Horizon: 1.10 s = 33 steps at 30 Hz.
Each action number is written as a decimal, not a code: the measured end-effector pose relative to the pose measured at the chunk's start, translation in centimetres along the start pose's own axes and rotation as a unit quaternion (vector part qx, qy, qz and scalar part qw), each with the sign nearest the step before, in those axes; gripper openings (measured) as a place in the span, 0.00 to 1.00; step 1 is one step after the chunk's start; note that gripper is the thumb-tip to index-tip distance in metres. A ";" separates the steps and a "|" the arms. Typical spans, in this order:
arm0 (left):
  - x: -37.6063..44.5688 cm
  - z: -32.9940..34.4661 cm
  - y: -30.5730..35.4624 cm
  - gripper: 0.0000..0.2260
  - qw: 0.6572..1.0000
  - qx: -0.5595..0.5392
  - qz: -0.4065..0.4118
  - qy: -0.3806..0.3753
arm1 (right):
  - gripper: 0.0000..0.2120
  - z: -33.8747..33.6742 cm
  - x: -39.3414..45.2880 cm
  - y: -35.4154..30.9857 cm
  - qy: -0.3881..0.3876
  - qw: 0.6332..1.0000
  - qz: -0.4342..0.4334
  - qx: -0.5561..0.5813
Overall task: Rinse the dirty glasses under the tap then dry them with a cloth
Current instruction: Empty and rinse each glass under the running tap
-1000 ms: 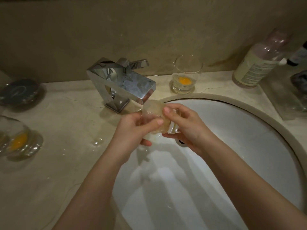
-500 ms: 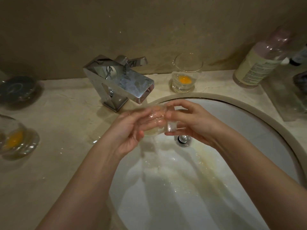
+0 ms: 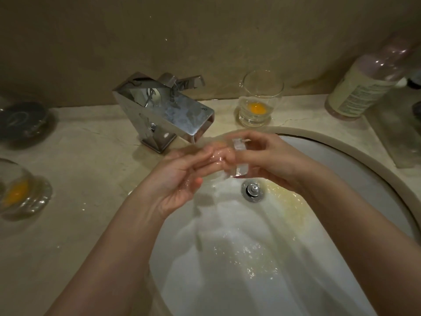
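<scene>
Over the white sink (image 3: pixel 227 281), just under the tap (image 3: pixel 173 115) spout, the two hands are together. The right hand (image 3: pixel 273 163) grips a glass (image 3: pixel 240 171) by its thick base, tipped sideways. The left hand (image 3: pixel 180 179) stretches wet, straight fingers to its open end.

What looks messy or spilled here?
A yellowish smear spreads over the white sink basin right of the drain, probably residue rinsed from the glass held under the tap. Water drops also dot the counter left of it.
</scene>
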State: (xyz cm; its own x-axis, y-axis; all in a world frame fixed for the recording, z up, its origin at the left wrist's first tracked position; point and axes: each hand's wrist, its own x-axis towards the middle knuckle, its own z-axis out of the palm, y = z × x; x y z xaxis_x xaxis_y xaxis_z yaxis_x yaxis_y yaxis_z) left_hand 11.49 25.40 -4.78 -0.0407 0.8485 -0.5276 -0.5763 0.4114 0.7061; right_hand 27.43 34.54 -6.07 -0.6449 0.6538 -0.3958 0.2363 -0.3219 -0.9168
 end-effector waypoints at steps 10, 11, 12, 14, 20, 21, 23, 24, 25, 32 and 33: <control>0.2 -0.6 -0.8 0.20 0.999 -0.029 0.001 0.028 | 0.10 0.6 0.3 0.6 -0.006 1.000 0.016 -0.015; 0.2 -0.6 -0.8 0.18 0.999 -0.025 0.002 0.023 | 0.10 0.7 0.3 0.4 -0.012 0.999 0.036 0.008; 0.2 -0.5 -0.8 0.16 1.000 -0.018 0.002 0.021 | 0.14 0.7 0.4 0.3 -0.018 0.998 0.058 0.023; 0.3 -0.4 -0.8 0.14 1.000 -0.001 0.004 0.023 | 0.20 0.9 0.5 0.3 -0.019 0.997 0.074 0.014; 0.1 -0.7 -1.0 0.15 0.999 -0.003 -0.005 0.034 | 0.12 0.6 0.8 0.7 -0.016 1.000 0.016 -0.011; 0.1 -0.7 -1.0 0.16 0.999 -0.008 -0.008 0.032 | 0.13 0.5 0.8 0.6 -0.021 1.000 0.010 -0.014; 0.0 -0.7 -0.9 0.16 0.999 -0.006 -0.004 0.034 | 0.14 0.4 0.8 0.4 -0.025 0.999 0.020 -0.005; 0.0 -0.7 -0.8 0.15 0.999 0.000 0.002 0.035 | 0.17 0.4 0.8 0.3 -0.022 0.999 0.042 0.006; 0.0 -0.7 -0.8 0.15 0.999 0.008 0.007 0.036 | 0.19 0.5 0.8 0.3 -0.018 0.998 0.065 0.014; 0.2 -0.9 -0.6 0.13 0.999 -0.014 0.000 0.042 | 0.18 0.3 0.4 0.7 -0.002 1.000 0.001 -0.023; 0.2 -0.9 -0.7 0.10 0.999 -0.012 0.003 0.036 | 0.18 0.2 0.3 0.7 -0.002 1.000 0.000 -0.023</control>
State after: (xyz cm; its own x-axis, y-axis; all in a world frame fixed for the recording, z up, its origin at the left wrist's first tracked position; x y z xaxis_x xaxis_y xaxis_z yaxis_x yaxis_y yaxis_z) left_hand 11.11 24.98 -5.77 -0.1027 0.8240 -0.5572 -0.5959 0.3975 0.6977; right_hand 27.24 34.36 -6.82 -0.6476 0.6512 -0.3956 0.2691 -0.2903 -0.9183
